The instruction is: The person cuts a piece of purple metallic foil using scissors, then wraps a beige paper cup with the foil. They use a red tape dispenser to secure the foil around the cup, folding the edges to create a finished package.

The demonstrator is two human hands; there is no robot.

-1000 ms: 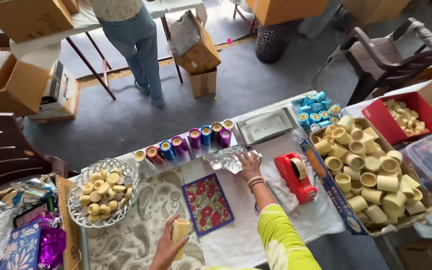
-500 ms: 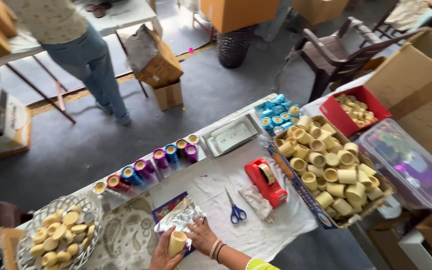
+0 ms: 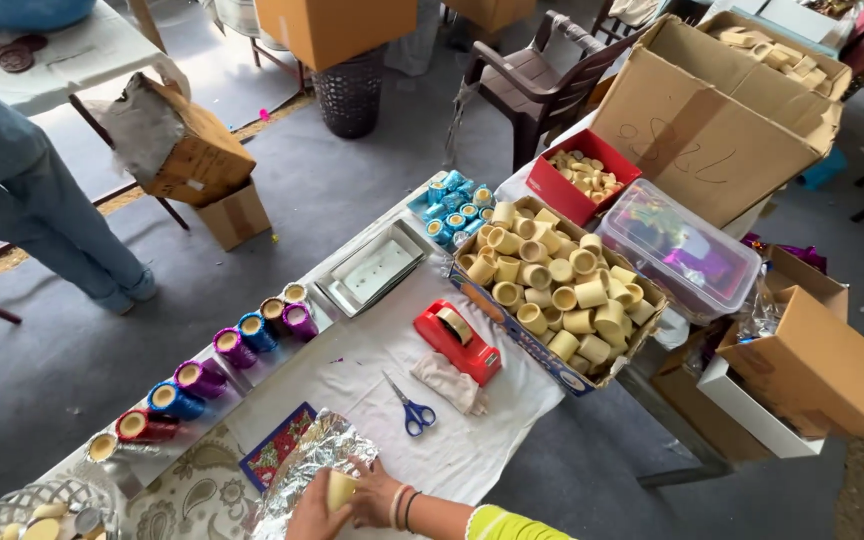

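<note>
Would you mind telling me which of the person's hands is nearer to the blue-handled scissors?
The right hand. It lies just below and left of the scissors, on the cream cup. The left hand sits farther left, beyond the cup, on the foil.

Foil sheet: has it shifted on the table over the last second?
Yes. It lay beside the row of coloured cups; now the foil sheet lies at the near edge of the patterned tray, closer to the person.
</note>
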